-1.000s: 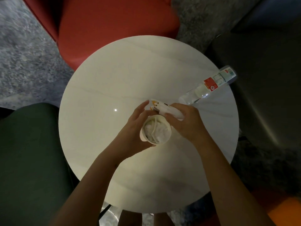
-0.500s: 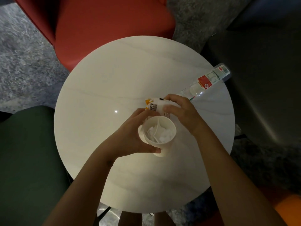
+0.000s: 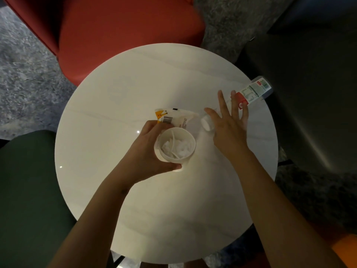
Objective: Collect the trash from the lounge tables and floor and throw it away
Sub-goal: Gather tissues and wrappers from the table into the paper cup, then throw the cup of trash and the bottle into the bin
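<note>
Reaching for the bottle [image 3: 253, 91] is, by judgement, the step in hand.

Head view, the only one supplied:

State. Your right hand [image 3: 229, 128] is spread flat, fingers straight, over the bottle's neck, to the right of the cup [image 3: 185, 134]. Contact cannot be confirmed. The bottle lies on its side on the table [image 3: 154, 209]. Its cap [image 3: 206, 123] is just beside the cup, and its base is far to the cup's right, at the table's rim. Your left hand [image 3: 148, 151] is wrapped round the cup. Its fingertips appear to pin the wrapper [image 3: 174, 118] against the cup's far side.

Procedure.
1. Lower the palm onto the bottle's middle.
2. Curl the fingers round it before lifting. A round bottle is likely to roll, and its base is close to the rim.
3. Hold the cup upright so that the tissue [image 3: 181, 149] and stick [image 3: 173, 144] do not tip out.
4. Do not relax the fingertips on the wrapper.

Count.
- One cup, one bottle, one wrapper.
- One stick in the cup.
- Tissue pieces: cannot tell, as they are crumpled together.
- One table.
- Three chairs: red beyond the cup, green to its left, dark to its right.
</note>
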A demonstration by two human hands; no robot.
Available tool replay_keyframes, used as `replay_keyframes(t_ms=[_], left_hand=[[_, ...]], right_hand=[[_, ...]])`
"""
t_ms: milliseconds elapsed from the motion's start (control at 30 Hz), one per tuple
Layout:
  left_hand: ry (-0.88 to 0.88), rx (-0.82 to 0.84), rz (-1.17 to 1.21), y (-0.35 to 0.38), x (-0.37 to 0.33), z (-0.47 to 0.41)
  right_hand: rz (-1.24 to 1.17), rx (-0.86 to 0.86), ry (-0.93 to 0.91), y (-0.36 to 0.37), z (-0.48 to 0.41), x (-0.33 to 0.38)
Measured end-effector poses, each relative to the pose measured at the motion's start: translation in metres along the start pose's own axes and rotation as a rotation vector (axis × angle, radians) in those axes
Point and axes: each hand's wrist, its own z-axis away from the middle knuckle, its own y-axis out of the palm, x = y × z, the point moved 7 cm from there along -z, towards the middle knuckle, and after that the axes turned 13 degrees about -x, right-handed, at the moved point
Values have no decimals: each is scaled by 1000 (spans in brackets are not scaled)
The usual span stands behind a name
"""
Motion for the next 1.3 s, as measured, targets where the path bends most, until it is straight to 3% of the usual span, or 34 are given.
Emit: replay_keyframes(t_ms=[200, 400, 600, 767, 1000, 1300], left_hand=[[-3, -85, 6, 0, -7, -5], [20, -169, -13, -12, -49, -11], [120, -242, -72, -36, -130, -21], [221, -318, -91, -54, -212, -18], [415, -337, -71, -73, -332, -12], [620, -93, -6, -52, -452, 21]], right_hand=[[-130, -159, -3, -14, 1, 6], [-339, -403, 188, -73, 12, -3], [-535, -484, 510, -151, 15, -30], [-685, -593, 560, -237, 24, -52], [-590, -727, 554, -372, 39, -91], [-421, -990, 752, -505, 139, -128]])
